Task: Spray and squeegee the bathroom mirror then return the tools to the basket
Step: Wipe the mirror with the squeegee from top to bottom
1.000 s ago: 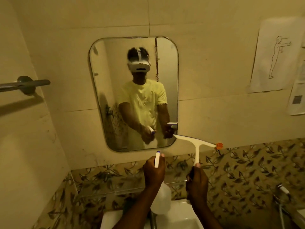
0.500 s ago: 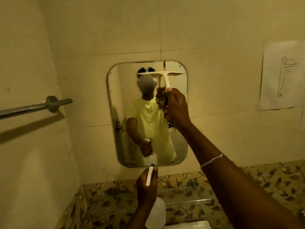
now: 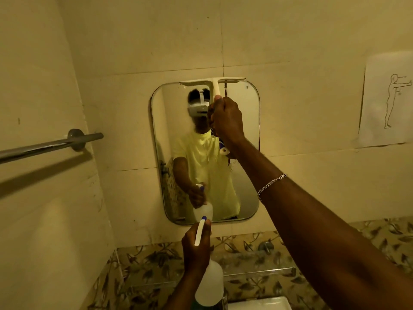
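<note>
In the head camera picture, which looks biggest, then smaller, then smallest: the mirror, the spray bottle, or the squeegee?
1. Mirror, clearly biggest.
2. Spray bottle, though it is nearer the camera, so it looks bigger than it really is.
3. Squeegee, smallest, partly hidden by the right hand.

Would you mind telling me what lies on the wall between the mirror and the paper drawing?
In the head view, nothing: only bare cream wall tile separates the mirror from the paper drawing taped up further right.

One mirror point(image 3: 243, 153), one squeegee point(image 3: 212, 82), one spray bottle point(image 3: 210, 285), two hands: left hand point(image 3: 196, 249) and right hand point(image 3: 228, 121). One towel bar point(image 3: 49, 145), one bracelet point(image 3: 269, 184), one paper drawing point(image 3: 388, 101).
</note>
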`<state>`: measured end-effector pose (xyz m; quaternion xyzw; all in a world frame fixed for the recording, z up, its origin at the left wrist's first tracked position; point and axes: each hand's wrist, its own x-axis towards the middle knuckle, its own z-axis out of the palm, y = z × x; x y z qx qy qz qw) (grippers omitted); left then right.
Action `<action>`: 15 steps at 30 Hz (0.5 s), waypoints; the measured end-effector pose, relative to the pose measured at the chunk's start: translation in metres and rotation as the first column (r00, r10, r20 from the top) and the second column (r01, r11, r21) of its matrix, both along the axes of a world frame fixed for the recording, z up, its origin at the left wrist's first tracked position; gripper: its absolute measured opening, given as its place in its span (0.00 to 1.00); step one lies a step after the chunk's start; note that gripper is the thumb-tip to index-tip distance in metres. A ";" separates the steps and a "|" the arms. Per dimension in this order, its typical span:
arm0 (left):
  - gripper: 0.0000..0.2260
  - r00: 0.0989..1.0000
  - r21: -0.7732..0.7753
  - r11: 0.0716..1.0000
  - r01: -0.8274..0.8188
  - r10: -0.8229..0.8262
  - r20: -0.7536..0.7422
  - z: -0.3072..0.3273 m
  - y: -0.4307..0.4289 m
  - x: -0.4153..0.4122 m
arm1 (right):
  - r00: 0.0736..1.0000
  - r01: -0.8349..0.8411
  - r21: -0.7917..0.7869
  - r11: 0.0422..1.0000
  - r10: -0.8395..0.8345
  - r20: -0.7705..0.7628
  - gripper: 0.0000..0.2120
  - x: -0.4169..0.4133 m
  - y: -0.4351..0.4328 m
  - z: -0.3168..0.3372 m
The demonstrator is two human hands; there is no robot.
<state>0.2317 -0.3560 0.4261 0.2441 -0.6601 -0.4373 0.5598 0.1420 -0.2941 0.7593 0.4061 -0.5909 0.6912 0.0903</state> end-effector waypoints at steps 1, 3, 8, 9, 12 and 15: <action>0.17 1.000 0.009 1.000 0.006 -0.006 -0.009 0.000 0.000 -0.001 | 1.000 0.021 -0.003 1.000 -0.021 -0.018 0.22 -0.001 0.000 -0.004; 0.20 0.999 0.012 1.000 0.013 -0.012 -0.030 0.001 0.000 -0.002 | 0.999 0.032 -0.010 0.999 -0.032 -0.039 0.22 -0.002 0.001 -0.017; 0.16 1.000 -0.004 1.000 0.004 -0.004 -0.026 0.009 0.001 0.000 | 0.999 0.038 0.025 0.999 -0.038 -0.008 0.19 0.003 0.000 -0.099; 0.14 0.999 0.000 1.000 0.006 -0.006 -0.036 0.010 0.002 0.000 | 0.999 0.035 0.027 0.999 -0.035 0.012 0.17 0.005 0.000 -0.123; 0.15 0.997 0.001 1.000 0.003 -0.003 -0.071 0.011 0.000 0.002 | 0.995 0.003 0.036 0.999 -0.007 0.099 0.16 0.012 0.000 -0.196; 0.14 0.997 -0.047 0.999 -0.023 0.019 -0.070 0.010 -0.004 0.006 | 0.985 -0.010 0.072 0.997 -0.003 0.174 0.18 0.020 0.001 -0.265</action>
